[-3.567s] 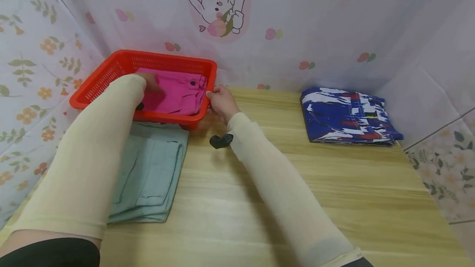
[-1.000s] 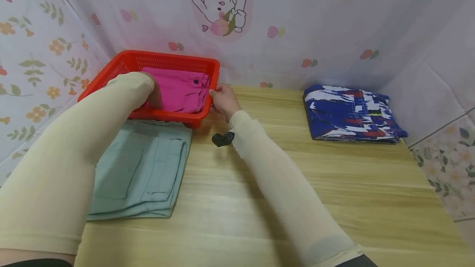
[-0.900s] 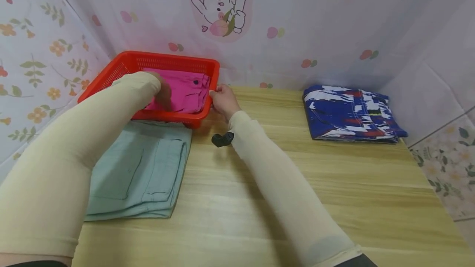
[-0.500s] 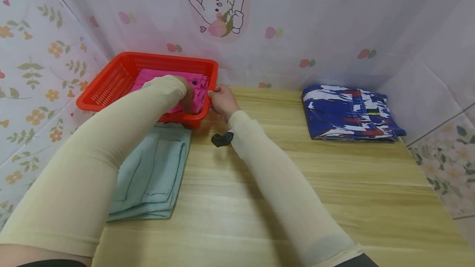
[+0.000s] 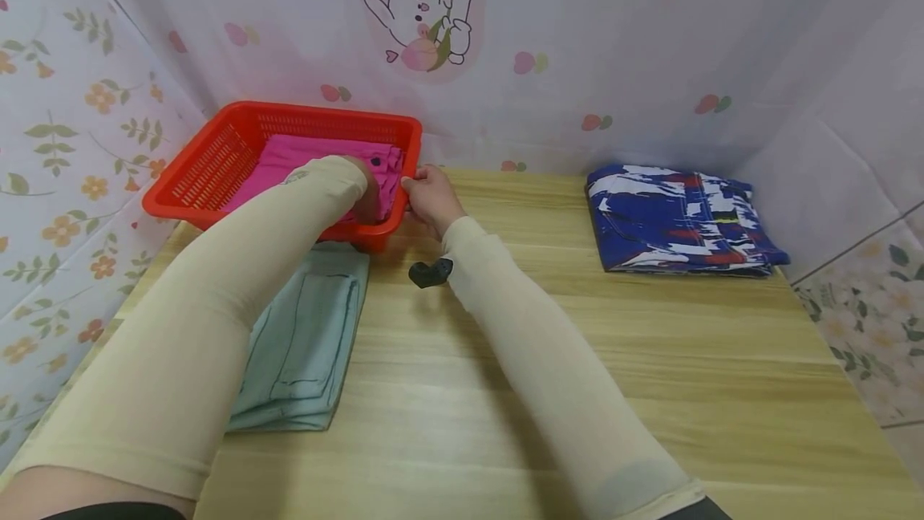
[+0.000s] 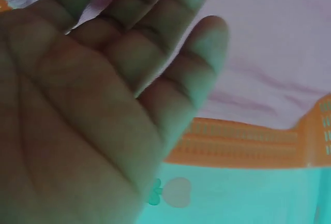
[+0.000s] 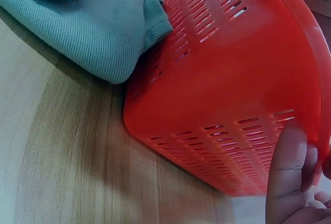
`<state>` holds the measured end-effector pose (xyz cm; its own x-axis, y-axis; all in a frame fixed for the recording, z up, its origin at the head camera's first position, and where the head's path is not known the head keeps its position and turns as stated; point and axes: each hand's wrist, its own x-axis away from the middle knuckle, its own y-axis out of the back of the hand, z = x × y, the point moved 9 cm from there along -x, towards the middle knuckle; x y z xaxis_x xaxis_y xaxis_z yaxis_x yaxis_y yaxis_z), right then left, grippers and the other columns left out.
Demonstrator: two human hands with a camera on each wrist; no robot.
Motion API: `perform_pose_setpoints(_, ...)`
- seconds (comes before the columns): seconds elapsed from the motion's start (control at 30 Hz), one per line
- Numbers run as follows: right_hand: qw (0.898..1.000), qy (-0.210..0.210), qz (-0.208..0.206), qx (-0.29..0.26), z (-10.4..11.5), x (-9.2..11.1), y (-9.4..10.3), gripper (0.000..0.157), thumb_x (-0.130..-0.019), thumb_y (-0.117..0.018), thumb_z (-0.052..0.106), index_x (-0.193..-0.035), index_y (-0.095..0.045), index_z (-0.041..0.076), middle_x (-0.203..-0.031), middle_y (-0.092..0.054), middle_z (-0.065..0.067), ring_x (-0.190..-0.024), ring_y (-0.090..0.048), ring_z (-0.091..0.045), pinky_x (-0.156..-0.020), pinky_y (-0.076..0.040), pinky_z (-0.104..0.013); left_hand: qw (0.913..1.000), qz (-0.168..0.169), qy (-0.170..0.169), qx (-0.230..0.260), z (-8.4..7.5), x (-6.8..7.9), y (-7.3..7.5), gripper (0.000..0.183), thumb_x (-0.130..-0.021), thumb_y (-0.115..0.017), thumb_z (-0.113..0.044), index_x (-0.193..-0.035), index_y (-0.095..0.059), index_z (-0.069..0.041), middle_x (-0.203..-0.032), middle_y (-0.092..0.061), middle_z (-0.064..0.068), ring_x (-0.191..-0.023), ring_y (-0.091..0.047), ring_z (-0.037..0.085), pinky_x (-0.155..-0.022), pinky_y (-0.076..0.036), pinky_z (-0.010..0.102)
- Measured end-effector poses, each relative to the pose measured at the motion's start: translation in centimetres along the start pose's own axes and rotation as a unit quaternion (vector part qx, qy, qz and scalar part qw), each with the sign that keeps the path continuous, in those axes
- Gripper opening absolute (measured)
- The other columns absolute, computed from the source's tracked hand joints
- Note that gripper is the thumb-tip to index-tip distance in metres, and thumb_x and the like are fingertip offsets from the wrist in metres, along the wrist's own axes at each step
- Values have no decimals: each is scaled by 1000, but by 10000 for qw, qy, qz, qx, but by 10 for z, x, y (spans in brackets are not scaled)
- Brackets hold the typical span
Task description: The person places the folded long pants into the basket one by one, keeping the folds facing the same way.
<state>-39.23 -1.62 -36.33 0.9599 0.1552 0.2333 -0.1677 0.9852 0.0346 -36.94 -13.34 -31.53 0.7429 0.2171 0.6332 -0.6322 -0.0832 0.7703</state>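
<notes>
Folded pink pants (image 5: 285,157) with a dark button at the waist lie in the red plastic basket (image 5: 176,209). My left hand (image 5: 370,197) reaches down onto their right part, near the basket's front right corner. In the left wrist view its palm shows, with the fingers (image 6: 170,79) extended over the pink cloth. At the basket's right side, my right hand (image 5: 435,199) pinches the rim, thumb above and fingers (image 7: 287,169) against the outer wall. The left fingertips are hidden in the head view.
Folded pale green pants (image 5: 314,335) lie just in front of the basket, partly under my left sleeve. Another folded garment, patterned blue, white and red (image 5: 671,223), lies at the back right of the wooden table (image 5: 462,392). A printed curtain (image 5: 613,38) hangs behind.
My left hand has moved rightward across the pink pants, from their left end to the front right corner. My right hand has stayed at the basket's rim throughout.
</notes>
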Motion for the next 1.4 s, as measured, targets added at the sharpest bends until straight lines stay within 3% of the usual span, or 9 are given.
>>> perform_pose_setpoints(0.13, 10000, -67, 14, 64, 0, 1, -1, 20, -94, -52, 18, -110, -49, 5, -91, -54, -11, -62, -55, -15, -81, -51, -43, 9996, 180, 44, 193, 1, -3, 0, 72, -43, -88, -24, -107, -57, -11, -104, -58, 8, -92, -53, 24, -66, -52, 34)
perform_pose_setpoints(0.33, 9999, -118, 37, -36, 1, 1, -1, 18, -94, -52, 18, -108, -49, 7, -92, -55, -11, -63, -56, -16, -80, -51, -43, 9873, 896, -1308, -140, -20, -14, -6, 58, -49, -88, -23, -103, -67, -15, -103, -63, 8, -95, -58, 27, -72, -53, 37)
perform_pose_setpoints(0.43, 9999, -133, 27, -23, 0, 1, 0, 17, -94, -53, 18, -107, -50, 8, -92, -55, -11, -65, -56, -17, -80, -51, -42, 9802, 1081, -1603, -427, -23, -19, -9, 52, -54, -86, -22, -103, -69, -16, -102, -65, 8, -92, -60, 27, -75, -53, 37)
perform_pose_setpoints(0.57, 9999, -141, 15, 21, 0, 2, 0, 17, -94, -53, 18, -107, -50, 8, -93, -54, -10, -65, -55, -17, -80, -51, -41, 9883, 884, -1210, -286, -20, -19, -9, 50, -57, -85, -21, -102, -67, -14, -98, -66, 7, -91, -60, 25, -73, -52, 35)
perform_pose_setpoints(0.73, 9999, -99, -12, 79, 2, 3, 1, 16, -94, -53, 18, -105, -49, 8, -94, -53, -11, -66, -55, -17, -79, -52, -41, 9972, 403, -546, 307, -16, -3, -3, 55, -55, -84, -20, -104, -60, -11, -95, -63, 7, -88, -56, 23, -70, -50, 33)
perform_pose_setpoints(0.93, 9998, -149, 29, 102, 2, 4, -1, 18, -93, -54, 19, -108, -49, 9, -95, -53, -11, -68, -54, -18, -81, -51, -42, 9978, 273, -300, 532, -13, 17, -1, 53, -57, -83, -16, -104, -60, -10, -97, -62, 8, -84, -55, 22, -67, -50, 32)
perform_pose_setpoints(1.1, 9999, -81, 63, 35, 3, 5, -1, 18, -94, -53, 18, -108, -49, 8, -94, -53, -11, -64, -54, -17, -81, -50, -44, 9960, 321, -161, 819, -6, 13, 1, 60, -49, -87, -20, -103, -61, -11, -98, -63, 7, -92, -56, 24, -66, -52, 35)
perform_pose_setpoints(1.3, 9999, 13, 144, 32, -1, 3, 2, 16, -94, -52, 21, -105, -50, 9, -87, -55, -9, -68, -55, -22, -78, -52, -44, 9864, 867, -1346, -369, -19, -7, -10, 34, -72, -73, -21, -104, -65, -13, -94, -62, 7, -88, -55, 23, -67, -49, 31)
perform_pose_setpoints(1.4, 9992, 207, 333, 52, -3, 1, 4, 17, -94, -52, 23, -103, -50, 9, -83, -55, -9, -67, -55, -22, -79, -51, -47, 9814, 383, -1724, -752, -22, -9, 0, 30, -76, -71, -22, -104, -65, -12, -100, -63, 10, -89, -55, 25, -69, -50, 34)
